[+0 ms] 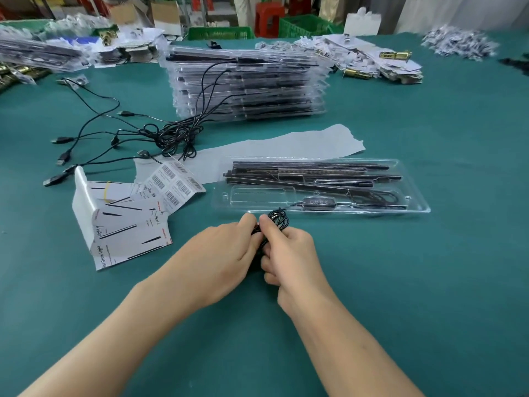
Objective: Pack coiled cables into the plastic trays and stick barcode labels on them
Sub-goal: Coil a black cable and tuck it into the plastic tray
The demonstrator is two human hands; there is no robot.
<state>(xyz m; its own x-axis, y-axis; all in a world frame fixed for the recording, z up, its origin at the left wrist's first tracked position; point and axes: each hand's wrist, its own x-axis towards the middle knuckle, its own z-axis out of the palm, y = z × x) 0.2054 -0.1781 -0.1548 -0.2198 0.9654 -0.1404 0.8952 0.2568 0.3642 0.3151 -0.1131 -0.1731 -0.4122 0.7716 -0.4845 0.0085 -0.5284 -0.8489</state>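
Where the green tabletop [429,282] spreads under everything, the largest thing on it is a stack of filled trays [249,87] at the far middle. Black leads spill from the stack's left side into a tangle of loose cables [171,133], whose USB plugs fan out to the left. Nearer lies a single open plastic tray [415,207], holding dark bars [309,170] in its far half and an inline controller [317,202] in its near channel. A torn strip of white backing paper [286,144] lies between stack and tray. Folded printed cards [123,224] sit left of the hands, with a sheet of barcode labels [174,181] at their far edge, just left of the tray. The left hand [223,253] and right hand [292,256] meet just in front of the tray's near rim, each grip curled around the coiled cable [277,220]. The coil is outside the tray, mostly hidden by fingers, and its lead runs to the controller.
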